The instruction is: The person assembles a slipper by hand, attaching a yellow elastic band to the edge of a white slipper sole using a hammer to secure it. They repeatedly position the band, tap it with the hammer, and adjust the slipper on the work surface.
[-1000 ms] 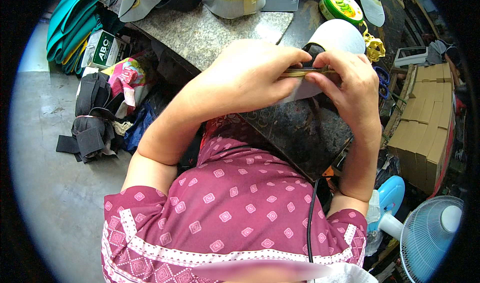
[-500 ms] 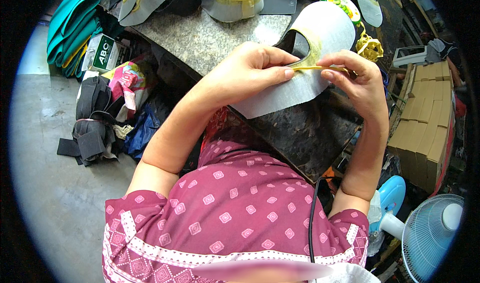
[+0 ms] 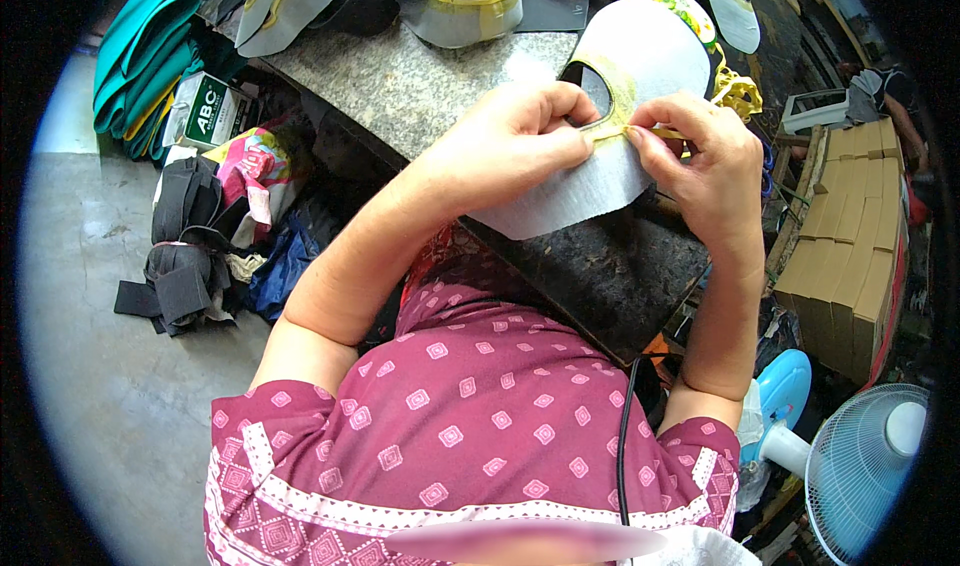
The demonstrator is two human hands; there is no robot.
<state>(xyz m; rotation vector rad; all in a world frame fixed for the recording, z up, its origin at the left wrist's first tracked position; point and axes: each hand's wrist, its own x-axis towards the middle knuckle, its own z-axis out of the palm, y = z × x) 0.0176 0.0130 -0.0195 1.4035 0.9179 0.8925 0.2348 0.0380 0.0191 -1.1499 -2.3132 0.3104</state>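
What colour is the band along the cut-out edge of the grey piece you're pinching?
Yellow band on the light grey piece; head view shows it best.

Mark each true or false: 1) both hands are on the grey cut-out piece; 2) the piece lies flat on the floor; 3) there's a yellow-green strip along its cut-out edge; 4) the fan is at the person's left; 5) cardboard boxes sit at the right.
1) True: the left hand and right hand both pinch the grey cut-out piece.
2) False: it is held up over the stone worktop.
3) True: the yellow-green strip follows the edge of the opening.
4) False: the fan stands at the lower right.
5) True: the cardboard boxes are stacked at the right.
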